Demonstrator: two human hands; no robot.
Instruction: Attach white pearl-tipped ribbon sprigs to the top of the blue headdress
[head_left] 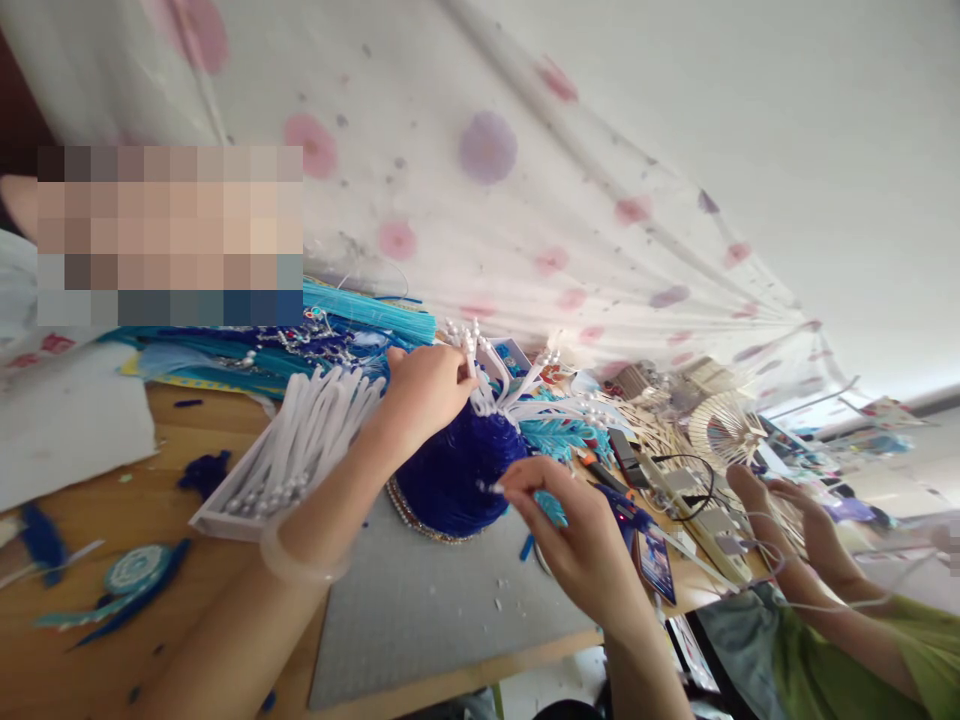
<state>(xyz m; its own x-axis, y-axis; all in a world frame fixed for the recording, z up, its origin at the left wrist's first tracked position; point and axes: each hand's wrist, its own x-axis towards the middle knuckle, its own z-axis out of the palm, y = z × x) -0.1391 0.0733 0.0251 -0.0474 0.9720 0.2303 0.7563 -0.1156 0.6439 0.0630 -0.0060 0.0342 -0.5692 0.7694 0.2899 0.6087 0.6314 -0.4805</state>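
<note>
A dark blue, dome-shaped headpiece with a beaded lower edge stands on a grey cutting mat. White fuzzy stems with pearl-beaded ends fan out from its top. My left hand is closed at the top left of the dome, its fingertips gripping one of these stems. In front of the dome's right side, my right hand pinches a small white beaded piece, partly hidden by the fingertips. A white box full of similar pearl-ended stems lies left of the dome, partly behind my left forearm.
Turquoise tassels and blue pieces are piled behind the box. To the right lie turquoise feather-like pieces, a glue gun, a phone, a power strip and a folding fan. Co-workers sit at left and right.
</note>
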